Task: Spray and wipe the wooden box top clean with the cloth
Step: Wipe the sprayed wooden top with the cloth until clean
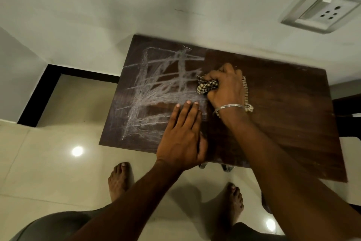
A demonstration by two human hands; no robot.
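The dark wooden box top (pixel 283 108) lies below me against the wall. White chalk scribbles (pixel 156 92) cover its left half; the right half shows bare dark wood. My right hand (pixel 226 86), with a metal bangle on the wrist, is shut on a bunched checked cloth (pixel 207 84) pressed to the wood at the right edge of the scribbles. A strip of the cloth trails out beside the wrist. My left hand (pixel 183 133) lies flat on the box top near its front edge, fingers spread, holding nothing. No spray bottle is in view.
A white wall rises behind the box, with a switch and socket plate (pixel 320 12) at upper right. Glossy beige floor tiles (pixel 58 162) lie in front and left, edged by a black skirting strip (pixel 39 92). My bare feet (pixel 119 178) stand by the box's front edge.
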